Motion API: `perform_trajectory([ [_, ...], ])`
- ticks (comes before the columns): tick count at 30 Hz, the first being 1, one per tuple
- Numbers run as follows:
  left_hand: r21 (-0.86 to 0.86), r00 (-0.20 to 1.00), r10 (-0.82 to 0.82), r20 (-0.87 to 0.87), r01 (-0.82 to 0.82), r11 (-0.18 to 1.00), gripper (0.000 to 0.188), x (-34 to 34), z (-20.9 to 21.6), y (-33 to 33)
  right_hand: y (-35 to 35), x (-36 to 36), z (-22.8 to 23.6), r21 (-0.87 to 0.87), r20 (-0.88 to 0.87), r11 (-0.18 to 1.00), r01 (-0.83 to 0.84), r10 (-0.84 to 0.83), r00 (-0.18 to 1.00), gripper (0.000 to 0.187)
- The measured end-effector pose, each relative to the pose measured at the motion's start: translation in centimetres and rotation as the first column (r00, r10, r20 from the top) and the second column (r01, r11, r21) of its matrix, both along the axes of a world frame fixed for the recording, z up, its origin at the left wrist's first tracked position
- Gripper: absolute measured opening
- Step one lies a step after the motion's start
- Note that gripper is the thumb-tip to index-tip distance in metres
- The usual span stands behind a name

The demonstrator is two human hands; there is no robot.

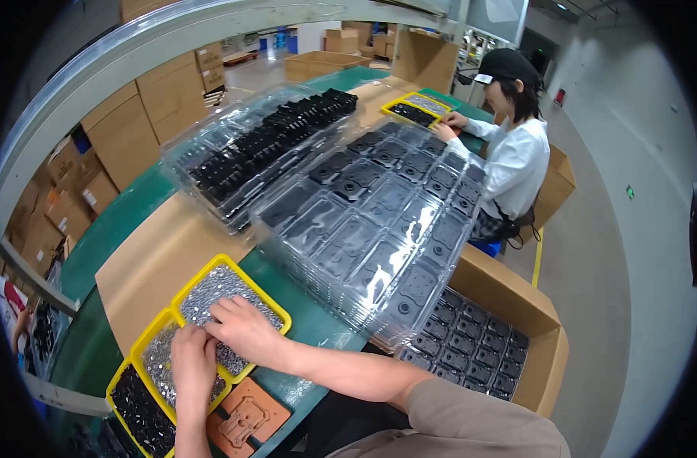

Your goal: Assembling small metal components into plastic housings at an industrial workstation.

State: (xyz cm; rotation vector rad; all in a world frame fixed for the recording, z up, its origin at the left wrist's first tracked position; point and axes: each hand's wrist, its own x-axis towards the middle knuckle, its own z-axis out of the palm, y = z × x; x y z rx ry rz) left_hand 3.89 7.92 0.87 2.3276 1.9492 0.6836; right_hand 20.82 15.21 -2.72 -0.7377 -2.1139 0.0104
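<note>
My left hand (193, 357) is over the middle yellow bin (151, 333), its fingers bent down and closed among small silvery metal parts (159, 359). Beside it, my right hand (240, 327) reaches over the upper yellow bin (261, 290), which holds more small silvery parts (211, 288). The right fingers are curled and pressed together near the left hand's fingertips. Whatever either hand pinches is too small or hidden to name. Close to my left wrist, an orange-brown fixture block (251, 418) with a recessed outline lies on the green table (299, 375).
Small black parts (140, 408) fill a third yellow bin. Stacked clear trays (379, 252) hold black plates; another clear tray (211, 141) carries rows of black parts. An open carton (543, 366) with trayed parts stands at right. A co-worker (516, 153) handles parts farther along the table.
</note>
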Motion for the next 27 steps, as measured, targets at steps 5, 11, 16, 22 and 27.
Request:
perform_trajectory([
  [5,0.003,0.993,0.073,0.089,-0.073,0.997,0.006,0.9,0.2,0.5,-0.1,-0.3,0.2,-0.029,-0.091,0.999,0.017,-0.019,0.996,0.006],
  [11,-0.088,0.958,0.220,0.185,-0.207,0.974,0.002,1.4,0.6,-0.2,0.1,-0.3,-0.2,-0.108,-0.129,0.994,-0.001,-0.013,0.992,0.008],
  [16,-0.091,0.946,0.181,0.270,-0.162,0.983,0.003,1.6,1.3,-1.0,0.3,-0.4,-0.9,-0.137,-0.122,0.990,0.027,-0.044,0.992,0.010],
  [22,0.112,0.948,-0.010,0.319,-0.028,0.993,0.009,1.1,0.3,-2.5,0.9,-0.4,-1.6,-0.132,-0.123,0.991,-0.039,0.022,0.992,0.014],
  [27,0.062,0.937,0.026,0.348,-0.051,0.997,0.013,1.1,1.2,-4.0,0.7,-0.4,-1.1,-0.122,-0.132,0.992,-0.021,0.005,0.991,0.017],
])
